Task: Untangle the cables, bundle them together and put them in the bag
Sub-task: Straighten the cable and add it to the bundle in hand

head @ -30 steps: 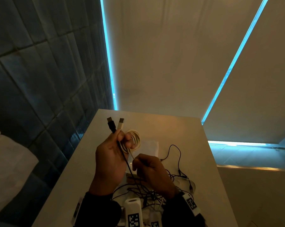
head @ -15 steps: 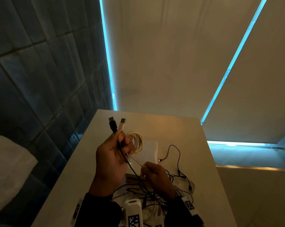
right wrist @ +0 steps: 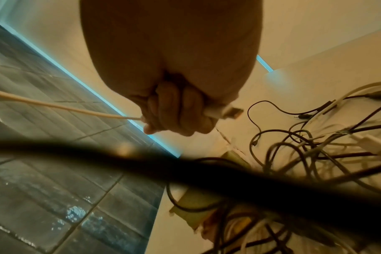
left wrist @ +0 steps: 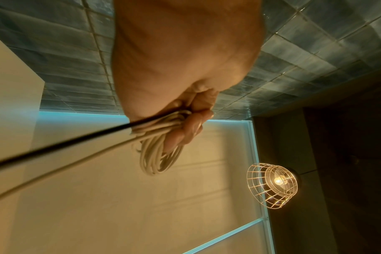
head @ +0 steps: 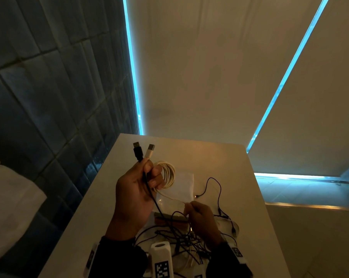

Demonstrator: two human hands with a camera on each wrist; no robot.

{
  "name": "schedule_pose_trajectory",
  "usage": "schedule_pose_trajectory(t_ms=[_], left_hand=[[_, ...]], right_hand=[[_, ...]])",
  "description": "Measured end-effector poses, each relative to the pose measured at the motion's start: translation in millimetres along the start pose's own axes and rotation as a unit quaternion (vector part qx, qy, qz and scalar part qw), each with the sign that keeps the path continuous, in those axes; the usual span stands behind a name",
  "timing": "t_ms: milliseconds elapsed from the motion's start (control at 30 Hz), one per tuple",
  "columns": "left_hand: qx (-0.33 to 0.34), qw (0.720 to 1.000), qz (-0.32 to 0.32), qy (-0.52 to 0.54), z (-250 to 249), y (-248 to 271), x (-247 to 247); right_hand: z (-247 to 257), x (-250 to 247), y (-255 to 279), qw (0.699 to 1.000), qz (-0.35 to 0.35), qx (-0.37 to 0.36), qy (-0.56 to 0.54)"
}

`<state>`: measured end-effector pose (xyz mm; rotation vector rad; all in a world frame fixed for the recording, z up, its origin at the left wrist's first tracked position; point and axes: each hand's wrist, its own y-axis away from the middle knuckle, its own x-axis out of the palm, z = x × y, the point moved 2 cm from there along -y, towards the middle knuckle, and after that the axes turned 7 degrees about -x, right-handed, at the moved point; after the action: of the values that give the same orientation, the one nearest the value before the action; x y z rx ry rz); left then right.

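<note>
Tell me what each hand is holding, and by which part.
Left hand: coiled white cable at its loops, plus black cable just below its plug. Right hand: the white cable's free end, near its connector.

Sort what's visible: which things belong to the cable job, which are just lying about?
Job:
coiled white USB cable, gripped by left hand
black USB cable
right hand
tangled dark thin cables
clear plastic bag

Lying about:
wire-cage lamp
white table
</note>
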<state>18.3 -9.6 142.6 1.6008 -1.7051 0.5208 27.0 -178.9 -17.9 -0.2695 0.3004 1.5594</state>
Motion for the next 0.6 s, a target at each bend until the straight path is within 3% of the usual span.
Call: schedule_pose_trajectory(t_ms=[200, 400, 600], left_hand=[[0.0, 1.0, -0.002, -0.006, 0, 1, 1], [0.071, 0.988, -0.07, -0.114, -2, 1, 2], [0.028, 0.956, -0.051, -0.288, 20, -7, 3]], right_hand=[[20, -25, -1, 0.994, -0.066, 0.018, -0.082], [8, -80, 14, 0.992, -0.106, -0.044, 0.045], [12, -151, 55, 0.969, -0.198, -0.043, 0.141]])
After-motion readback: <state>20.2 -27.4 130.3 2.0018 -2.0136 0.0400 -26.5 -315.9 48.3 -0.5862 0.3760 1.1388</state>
